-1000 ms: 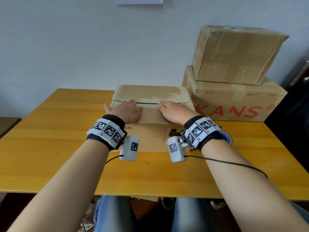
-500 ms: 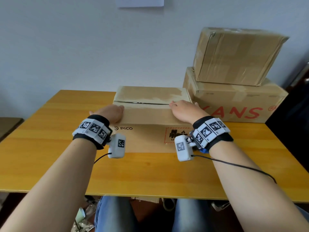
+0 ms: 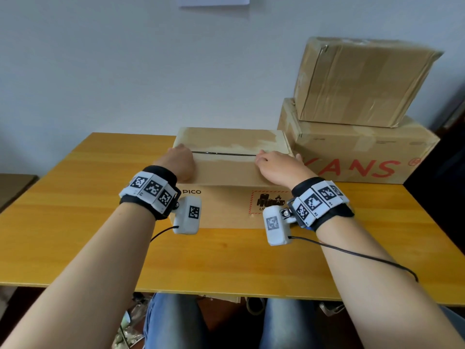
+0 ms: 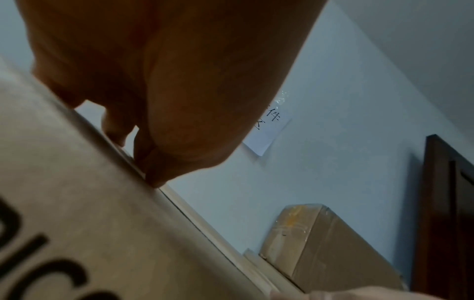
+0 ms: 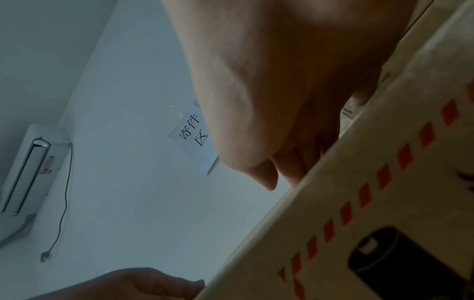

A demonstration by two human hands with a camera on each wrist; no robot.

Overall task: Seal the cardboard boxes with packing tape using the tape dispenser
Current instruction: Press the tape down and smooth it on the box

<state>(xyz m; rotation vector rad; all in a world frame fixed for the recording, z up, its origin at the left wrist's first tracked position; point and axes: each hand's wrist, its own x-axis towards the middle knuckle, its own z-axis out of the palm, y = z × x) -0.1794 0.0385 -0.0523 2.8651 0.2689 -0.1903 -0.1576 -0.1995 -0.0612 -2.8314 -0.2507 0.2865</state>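
Note:
A flat cardboard box [image 3: 226,172] marked PICO lies on the wooden table [image 3: 75,197], its top flaps down with a dark seam [image 3: 224,154] between them. My left hand [image 3: 180,159] rests on the left end of the top by the seam, fingertips touching the flap edge [image 4: 143,172]. My right hand [image 3: 275,166] lies spread on the right end, fingers pressing the near flap. The wrist views show each hand, the left [image 4: 159,81] and the right [image 5: 282,81], holding nothing. A blue scrap [image 3: 309,226] peeks from under my right wrist; I cannot tell what it is.
Two taped cardboard boxes are stacked at the back right: a long one with red letters [image 3: 352,152] and a smaller one [image 3: 359,81] on top, close to the PICO box's right end. A wall with a paper note [image 3: 212,0] stands behind.
Both hands have slid apart along the box top, from near the middle of the seam to its two ends. The box has stayed in place.

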